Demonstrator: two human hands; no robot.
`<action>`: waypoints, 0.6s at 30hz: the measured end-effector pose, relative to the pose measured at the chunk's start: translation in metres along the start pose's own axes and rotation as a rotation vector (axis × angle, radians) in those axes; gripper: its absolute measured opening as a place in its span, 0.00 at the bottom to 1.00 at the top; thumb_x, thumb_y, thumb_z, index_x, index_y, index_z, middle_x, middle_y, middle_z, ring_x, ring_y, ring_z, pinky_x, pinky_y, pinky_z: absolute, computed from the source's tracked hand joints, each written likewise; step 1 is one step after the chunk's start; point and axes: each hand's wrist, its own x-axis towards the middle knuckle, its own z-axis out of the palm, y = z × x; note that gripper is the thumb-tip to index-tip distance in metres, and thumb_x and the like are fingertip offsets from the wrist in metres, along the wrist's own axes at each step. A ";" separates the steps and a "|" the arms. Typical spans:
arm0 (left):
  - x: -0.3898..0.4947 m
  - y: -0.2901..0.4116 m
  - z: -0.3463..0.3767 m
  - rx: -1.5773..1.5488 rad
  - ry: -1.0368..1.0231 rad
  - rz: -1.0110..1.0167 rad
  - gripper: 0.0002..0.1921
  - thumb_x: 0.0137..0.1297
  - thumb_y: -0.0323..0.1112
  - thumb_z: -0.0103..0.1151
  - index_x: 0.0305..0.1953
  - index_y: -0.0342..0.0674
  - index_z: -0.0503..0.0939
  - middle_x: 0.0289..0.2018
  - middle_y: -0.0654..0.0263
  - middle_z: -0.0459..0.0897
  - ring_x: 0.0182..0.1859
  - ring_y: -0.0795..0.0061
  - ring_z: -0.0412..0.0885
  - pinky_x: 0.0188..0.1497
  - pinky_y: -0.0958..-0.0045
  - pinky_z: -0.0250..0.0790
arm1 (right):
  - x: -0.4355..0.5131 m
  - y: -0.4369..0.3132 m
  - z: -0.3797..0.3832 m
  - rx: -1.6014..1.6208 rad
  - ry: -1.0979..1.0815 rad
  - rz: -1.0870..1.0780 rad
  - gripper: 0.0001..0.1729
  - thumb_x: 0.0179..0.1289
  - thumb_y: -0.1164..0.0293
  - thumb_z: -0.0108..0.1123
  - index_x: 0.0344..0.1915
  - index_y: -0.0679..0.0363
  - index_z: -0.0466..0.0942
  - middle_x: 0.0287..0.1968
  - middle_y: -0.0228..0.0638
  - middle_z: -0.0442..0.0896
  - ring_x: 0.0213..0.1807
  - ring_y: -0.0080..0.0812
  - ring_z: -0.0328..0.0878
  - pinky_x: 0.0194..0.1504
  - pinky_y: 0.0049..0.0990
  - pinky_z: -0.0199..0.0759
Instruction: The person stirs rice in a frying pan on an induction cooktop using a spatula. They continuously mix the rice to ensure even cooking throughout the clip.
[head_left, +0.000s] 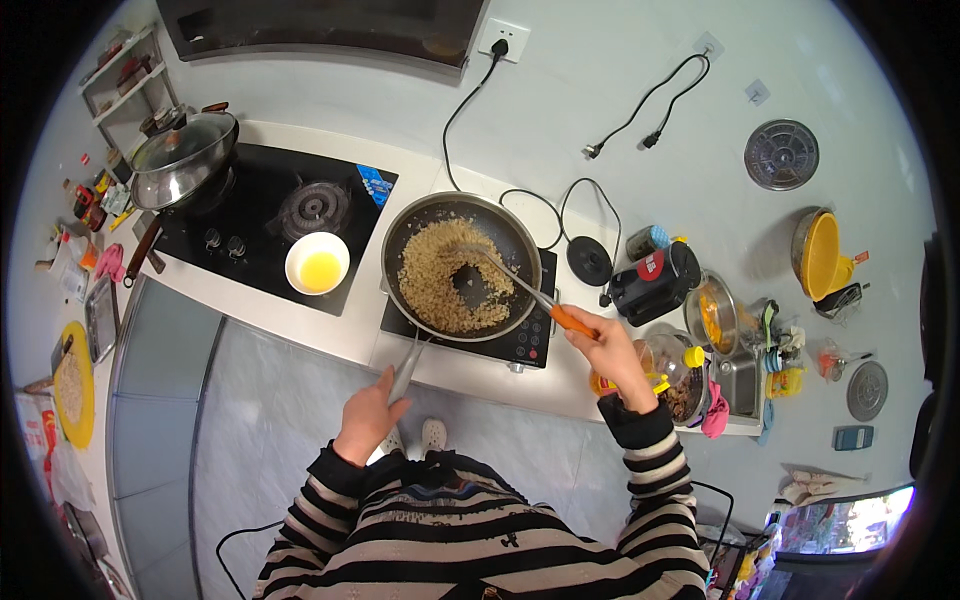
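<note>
My left hand is closed around the metal handle of a deep frying pan. The pan sits on a black portable electric cooktop and holds light-brown crumbly food, spread in a ring with bare pan showing near its middle. In my right hand is the orange grip of a metal cooking utensil; its far end lies in the food, partly hidden. Left of the pan, a white bowl with yellow liquid stands on the black gas hob.
A lidded wok stands at the hob's far left. Right of the pan are a black electric kettle, its base with cord, an oil bottle beside my right wrist, a metal bowl and a sink.
</note>
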 end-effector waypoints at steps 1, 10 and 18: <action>0.001 0.001 0.000 0.001 -0.011 0.004 0.37 0.66 0.48 0.67 0.71 0.34 0.69 0.38 0.43 0.87 0.42 0.39 0.85 0.43 0.47 0.77 | 0.005 0.004 0.008 -0.040 0.017 -0.029 0.24 0.70 0.73 0.65 0.65 0.56 0.80 0.46 0.48 0.90 0.39 0.24 0.85 0.46 0.27 0.79; 0.000 0.003 0.000 -0.010 -0.006 -0.010 0.37 0.65 0.47 0.67 0.71 0.33 0.69 0.39 0.43 0.87 0.43 0.41 0.85 0.44 0.48 0.77 | -0.017 -0.040 -0.028 -0.307 -0.095 -0.097 0.23 0.66 0.74 0.65 0.61 0.54 0.83 0.47 0.47 0.89 0.41 0.41 0.90 0.46 0.30 0.80; 0.001 0.002 0.002 -0.007 0.003 -0.011 0.37 0.65 0.46 0.67 0.71 0.33 0.69 0.38 0.43 0.87 0.42 0.39 0.84 0.43 0.48 0.76 | -0.041 -0.065 -0.101 -0.522 -0.241 -0.079 0.28 0.55 0.79 0.67 0.59 0.54 0.85 0.35 0.40 0.89 0.28 0.31 0.84 0.37 0.26 0.78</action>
